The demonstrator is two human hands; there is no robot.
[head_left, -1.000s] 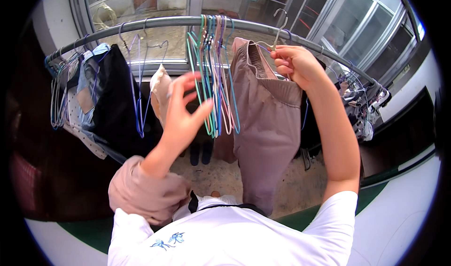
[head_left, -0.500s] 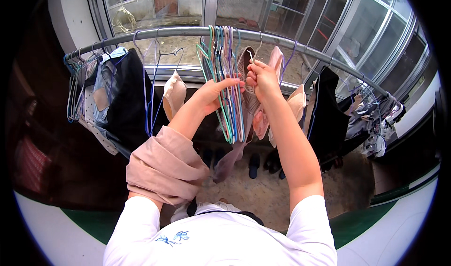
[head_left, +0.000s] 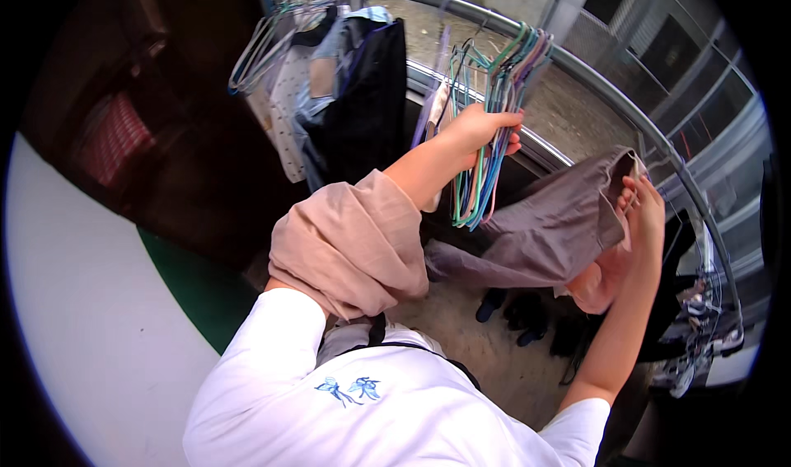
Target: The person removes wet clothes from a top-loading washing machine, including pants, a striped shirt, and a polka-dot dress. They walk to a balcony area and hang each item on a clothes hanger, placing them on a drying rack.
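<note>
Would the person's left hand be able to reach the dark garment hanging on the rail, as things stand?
Probably yes, but not freely. The left hand is closed on the bunch of coloured hangers, right beside the dark garment on the rail, with nothing between them. A beige garment draped over that forearm might hamper it.

Above us, a curved metal rail [head_left: 610, 96] and daylit windows [head_left: 659, 46] upper right; speckled floor [head_left: 486, 343] below.
</note>
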